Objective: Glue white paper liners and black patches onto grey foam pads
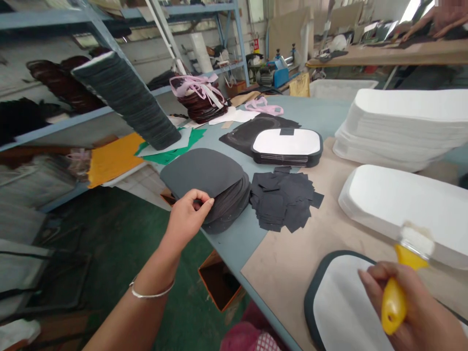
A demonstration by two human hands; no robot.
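The left hand was curled nearly shut, thumb and fingertips pinching the rim of a fanned stack of dark grey foam pads that lay near the edge of the counter. A thin metal bangle circled that wrist. The right hand was closed around the yellow handle of a brush, its pale, whitened bristles pointing up and away. That hand lay partly over a white-faced pad with a dark rim, which sat on a beige sheet covering part of the counter.

Just beside the grey stack was a loose heap of small black offcuts — and beyond them, a black-edged stack of pads with a white top sat on a flat dark sheet. To the right rose a tall stack of white foam shells, with a second white stack nearer the brush.

Farther along, pink straps lay over a pile of maroon pads. A tilted stack of dark pads leaned against a blue metal shelf, above a green sheet and a yellow sheet. Well off at another table, a co-worker's hands were at work — too distant to make out more.
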